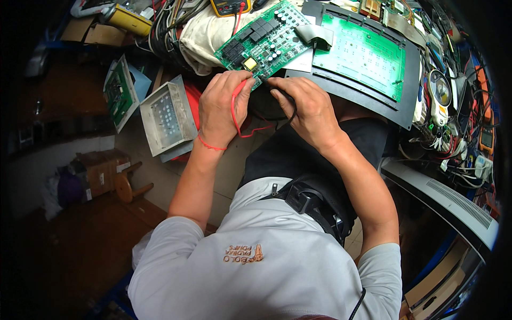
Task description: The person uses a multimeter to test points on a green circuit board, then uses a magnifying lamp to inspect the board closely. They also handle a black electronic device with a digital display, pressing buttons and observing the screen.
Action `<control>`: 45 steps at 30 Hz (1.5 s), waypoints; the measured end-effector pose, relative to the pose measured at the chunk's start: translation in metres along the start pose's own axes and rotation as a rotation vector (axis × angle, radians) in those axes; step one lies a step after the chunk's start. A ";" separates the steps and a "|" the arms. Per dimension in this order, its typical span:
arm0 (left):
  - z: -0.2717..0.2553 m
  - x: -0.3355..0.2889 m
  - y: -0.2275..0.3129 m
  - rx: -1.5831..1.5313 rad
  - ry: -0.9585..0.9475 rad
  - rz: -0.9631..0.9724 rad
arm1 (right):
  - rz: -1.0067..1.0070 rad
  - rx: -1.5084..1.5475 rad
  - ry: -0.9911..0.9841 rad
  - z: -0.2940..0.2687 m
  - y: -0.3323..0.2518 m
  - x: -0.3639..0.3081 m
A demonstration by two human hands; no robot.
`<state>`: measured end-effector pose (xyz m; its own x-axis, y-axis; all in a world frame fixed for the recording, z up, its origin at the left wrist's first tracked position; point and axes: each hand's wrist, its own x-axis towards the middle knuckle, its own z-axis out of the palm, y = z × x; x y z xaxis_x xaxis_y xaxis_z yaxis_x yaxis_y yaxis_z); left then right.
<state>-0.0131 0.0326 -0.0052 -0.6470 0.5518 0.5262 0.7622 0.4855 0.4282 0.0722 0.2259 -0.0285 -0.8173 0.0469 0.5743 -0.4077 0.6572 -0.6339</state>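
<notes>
Holding curvy red lead point(233, 106) nr rect. PCB point(269, 48)

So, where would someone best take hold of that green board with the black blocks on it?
Probably by its thin left edge, coming from the near left: the green board is flat, its upper face is crowded with black blocks and other raised parts, and a grey ribbon cable gets in the way on its right.

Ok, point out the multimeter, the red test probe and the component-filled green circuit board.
Multimeter point(230, 7), head view: its dark front face.
Red test probe point(239, 88), head view: its handle.
Component-filled green circuit board point(265, 45), head view: near the middle of its component side.
</notes>
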 end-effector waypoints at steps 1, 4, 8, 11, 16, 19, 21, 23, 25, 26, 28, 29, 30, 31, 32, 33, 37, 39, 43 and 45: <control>-0.001 0.000 0.000 0.003 -0.013 0.001 | 0.000 0.000 -0.001 0.000 0.000 0.000; -0.003 0.000 -0.002 -0.064 -0.024 -0.040 | -0.005 0.002 0.014 0.001 0.002 0.001; -0.006 0.000 -0.002 -0.070 -0.046 -0.045 | 0.004 0.008 0.020 0.001 0.002 0.002; -0.007 0.001 -0.003 -0.072 -0.064 -0.038 | 0.003 0.009 0.018 0.001 0.002 0.003; -0.008 0.003 -0.004 -0.080 -0.074 -0.021 | -0.002 0.006 0.016 0.002 0.002 0.001; -0.007 0.003 -0.005 -0.088 -0.079 -0.020 | 0.015 0.004 0.003 0.002 0.003 -0.001; -0.009 0.002 -0.005 -0.074 -0.099 -0.015 | 0.003 0.003 0.004 0.001 0.003 -0.002; -0.010 0.004 -0.005 -0.075 -0.112 -0.003 | 0.002 0.008 0.001 0.000 0.004 0.001; -0.011 0.006 -0.005 -0.084 -0.099 0.035 | 0.010 0.013 -0.004 -0.001 0.002 0.003; -0.012 0.007 -0.004 -0.091 -0.107 0.029 | 0.014 0.016 -0.005 -0.002 0.001 0.004; -0.011 0.008 -0.004 -0.098 -0.092 0.037 | 0.019 0.006 -0.022 -0.004 -0.001 0.005; -0.011 0.008 -0.003 -0.094 -0.087 0.033 | 0.018 0.001 -0.026 -0.004 -0.001 0.005; -0.011 0.007 -0.003 -0.092 -0.086 0.026 | 0.012 0.009 -0.017 -0.004 -0.001 0.006; -0.011 0.007 -0.003 -0.085 -0.090 0.026 | 0.008 0.017 -0.011 -0.003 -0.001 0.006; -0.011 0.007 -0.003 -0.078 -0.094 0.026 | 0.006 0.025 -0.005 -0.004 -0.001 0.006; -0.010 0.007 -0.004 -0.073 -0.098 0.026 | 0.015 0.024 -0.015 -0.004 -0.001 0.005; -0.010 0.006 -0.004 -0.063 -0.105 0.031 | 0.012 0.019 -0.024 -0.005 0.000 0.006; -0.010 0.007 -0.004 -0.073 -0.102 0.035 | 0.006 0.020 -0.020 -0.005 0.000 0.006; -0.010 0.007 -0.005 -0.068 -0.096 0.049 | -0.004 0.007 -0.010 -0.004 0.000 0.006; -0.010 0.007 -0.005 -0.065 -0.100 0.055 | -0.006 0.006 -0.004 -0.004 0.000 0.006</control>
<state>-0.0210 0.0269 0.0039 -0.6008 0.6424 0.4758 0.7939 0.4096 0.4494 0.0688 0.2289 -0.0231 -0.8166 0.0404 0.5758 -0.4146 0.6530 -0.6338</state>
